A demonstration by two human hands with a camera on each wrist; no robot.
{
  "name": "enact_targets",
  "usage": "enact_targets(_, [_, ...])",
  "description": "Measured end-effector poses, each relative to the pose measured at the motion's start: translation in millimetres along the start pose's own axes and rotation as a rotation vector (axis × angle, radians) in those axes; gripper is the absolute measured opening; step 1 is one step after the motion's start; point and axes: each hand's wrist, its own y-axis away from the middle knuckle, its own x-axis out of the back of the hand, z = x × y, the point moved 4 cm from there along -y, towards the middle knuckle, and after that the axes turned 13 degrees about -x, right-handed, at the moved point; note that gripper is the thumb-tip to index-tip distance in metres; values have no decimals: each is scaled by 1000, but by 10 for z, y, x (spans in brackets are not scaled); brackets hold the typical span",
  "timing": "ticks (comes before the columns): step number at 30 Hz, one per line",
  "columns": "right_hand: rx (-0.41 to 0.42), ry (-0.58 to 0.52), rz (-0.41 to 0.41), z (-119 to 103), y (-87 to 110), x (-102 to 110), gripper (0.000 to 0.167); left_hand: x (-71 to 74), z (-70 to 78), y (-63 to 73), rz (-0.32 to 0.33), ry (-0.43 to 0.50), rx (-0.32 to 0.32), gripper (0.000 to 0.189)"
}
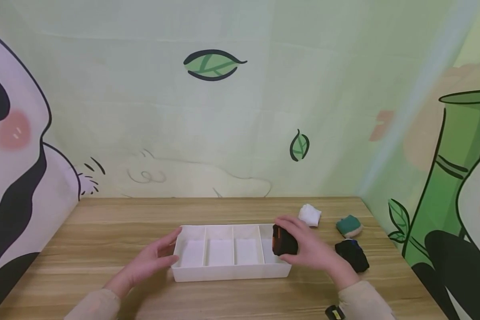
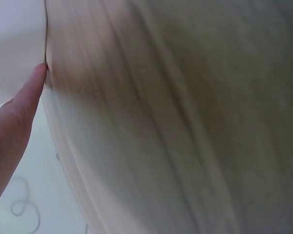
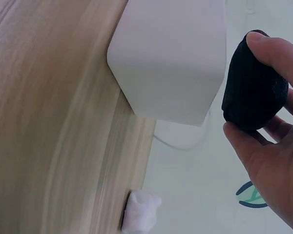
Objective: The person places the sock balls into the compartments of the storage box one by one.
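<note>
My right hand [image 1: 308, 242] grips a black rolled-up sock bundle [image 1: 285, 240] with orange marks, between thumb and fingers. It is held over the right-hand compartment of a white divided box [image 1: 232, 273]. Seen from the right wrist, the black bundle [image 3: 256, 85] is above the level of the box's rim, beside the white end wall [image 3: 168, 61]. At the box's other end, my left hand [image 1: 154, 258] rests its fingertips against the left side, thumb and fingers spread apart. A fingertip [image 2: 37, 73] meets the box edge in the left wrist view.
Right of the box lie a white cloth bundle [image 1: 310, 215], a green-and-beige bundle [image 1: 349, 226] and another black bundle [image 1: 352, 255] on the wooden table [image 1: 136, 218]. A small black object with a yellow patch [image 1: 334, 312] is by the right sleeve. A printed backdrop stands behind.
</note>
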Motion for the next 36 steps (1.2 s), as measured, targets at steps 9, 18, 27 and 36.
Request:
enact_targets(9, [-14, 24, -37, -7, -43, -83, 83, -6, 4, 1, 8, 26, 4, 74])
enact_targets(18, [-22, 21, -81, 8, -99, -138, 81, -15, -25, -1, 10, 46, -7, 74])
enact_targets(27, [-20, 36, -102, 14, -130, -179, 80, -14, -36, 4, 9, 47, -6, 74])
enact_targets(36, [-39, 89, -140, 10, -154, -191, 80, -7, -42, 4, 6, 38, -8, 74])
